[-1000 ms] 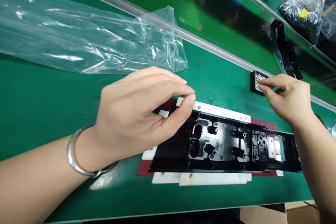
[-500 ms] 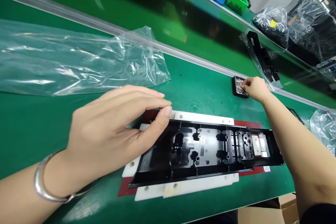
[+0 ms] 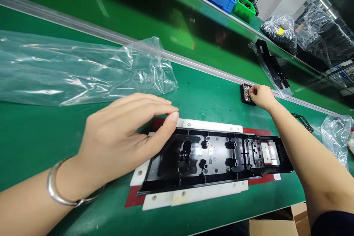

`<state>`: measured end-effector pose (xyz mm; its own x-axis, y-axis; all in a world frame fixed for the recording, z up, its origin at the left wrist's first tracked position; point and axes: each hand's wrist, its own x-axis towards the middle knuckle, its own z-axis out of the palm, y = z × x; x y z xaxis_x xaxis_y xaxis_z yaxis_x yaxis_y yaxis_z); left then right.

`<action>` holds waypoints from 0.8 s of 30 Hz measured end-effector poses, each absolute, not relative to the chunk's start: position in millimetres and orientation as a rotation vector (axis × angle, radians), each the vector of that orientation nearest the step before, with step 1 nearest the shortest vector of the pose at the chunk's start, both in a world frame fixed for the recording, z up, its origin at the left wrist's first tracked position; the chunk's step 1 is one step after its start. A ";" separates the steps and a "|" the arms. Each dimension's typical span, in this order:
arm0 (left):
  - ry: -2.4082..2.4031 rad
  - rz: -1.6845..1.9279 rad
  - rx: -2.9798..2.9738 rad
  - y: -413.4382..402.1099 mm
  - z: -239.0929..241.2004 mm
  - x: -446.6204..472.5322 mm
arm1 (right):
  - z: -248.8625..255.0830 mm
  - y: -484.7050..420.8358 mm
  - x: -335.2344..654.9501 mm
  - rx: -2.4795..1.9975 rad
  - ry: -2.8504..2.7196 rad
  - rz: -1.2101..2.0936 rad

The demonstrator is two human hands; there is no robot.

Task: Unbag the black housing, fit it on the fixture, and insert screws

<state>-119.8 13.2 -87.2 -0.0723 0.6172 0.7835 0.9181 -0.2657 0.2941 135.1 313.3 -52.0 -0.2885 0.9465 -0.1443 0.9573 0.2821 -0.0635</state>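
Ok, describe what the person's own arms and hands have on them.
Both hands are bare, with no gloves. The left hand has a plain silver bangle on its wrist. The right hand wears nothing; a dark sleeve edge shows at the upper arm.

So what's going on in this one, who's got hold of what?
A person sits at a green workbench. The left hand hovers with thumb and fingers pinched over the left end of a long black plastic housing, which lies in a white jig. The right hand reaches into a small black tray of screws by the rail. A clear plastic bag lies further left.
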 end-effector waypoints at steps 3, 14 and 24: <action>-1.634 -1.274 -1.858 14.8 -89.8 -119.5 | -47.4 311.8 138.7 1.816 2.443 -0.301; -1.630 -1.265 -1.838 15.2 -92.5 -118.6 | -53.0 309.3 137.5 1.773 2.425 -0.461; -1.589 -1.264 -1.848 17.5 -86.3 -120.7 | -28.9 275.0 152.2 1.914 2.587 -0.617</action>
<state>-120.7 17.5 -86.3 -0.0512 0.5713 0.8191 0.9265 -0.2789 0.2525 152.2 275.0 -28.9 -0.3115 0.9435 -0.1130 0.8930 0.2500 -0.3742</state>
